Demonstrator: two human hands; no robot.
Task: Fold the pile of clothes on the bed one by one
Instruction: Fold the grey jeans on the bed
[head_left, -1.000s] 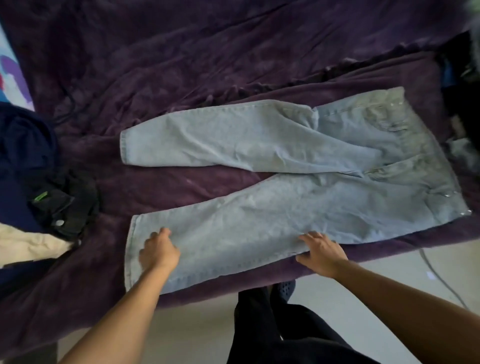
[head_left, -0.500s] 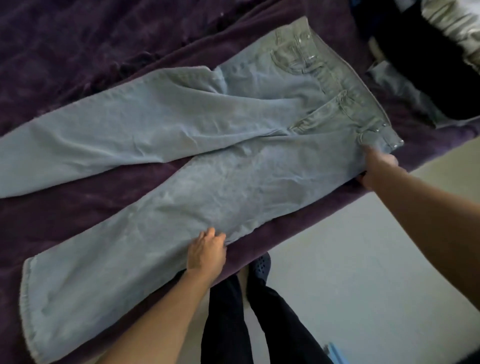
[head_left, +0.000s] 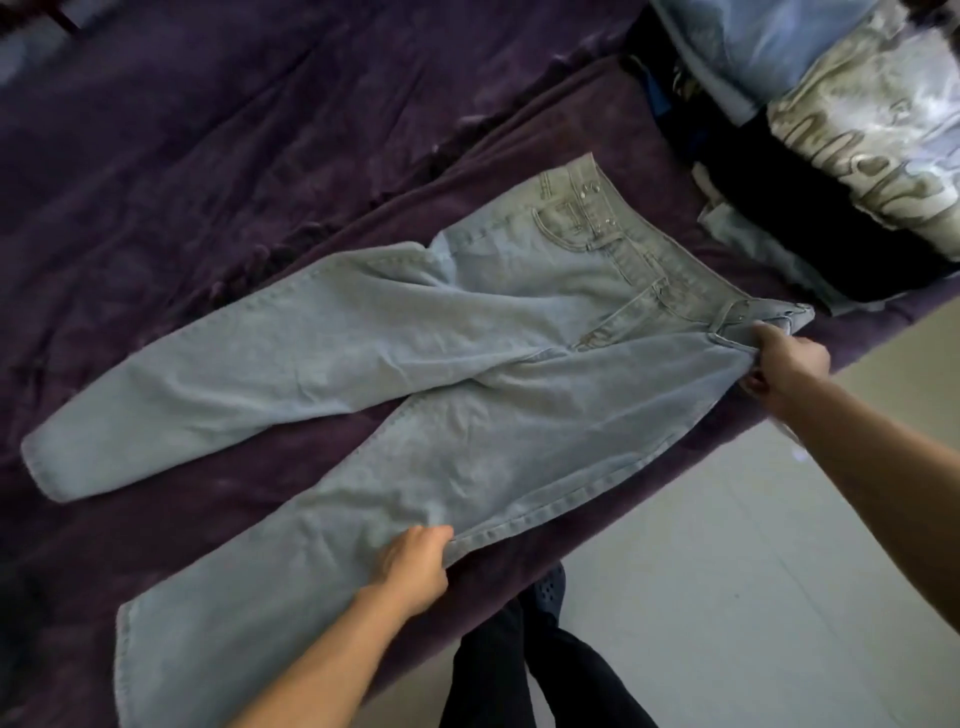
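Light blue jeans (head_left: 467, 364) lie spread flat on the purple bed cover (head_left: 208, 156), legs apart and pointing left, waistband to the right. My left hand (head_left: 410, 569) grips the outer seam of the near leg at about knee height. My right hand (head_left: 784, 364) pinches the near corner of the waistband at the bed's edge. The pile of other clothes (head_left: 831, 156) sits at the top right, just beyond the waistband.
The bed's near edge runs diagonally from lower left to right. Pale floor (head_left: 727, 597) lies below it. My dark trouser legs and a shoe (head_left: 519, 649) stand close to the bed edge.
The view has swung further right, bringing the clothes pile into sight. My right hand's hold on the waistband corner has tightened and my left hand has closed on the near leg's seam.
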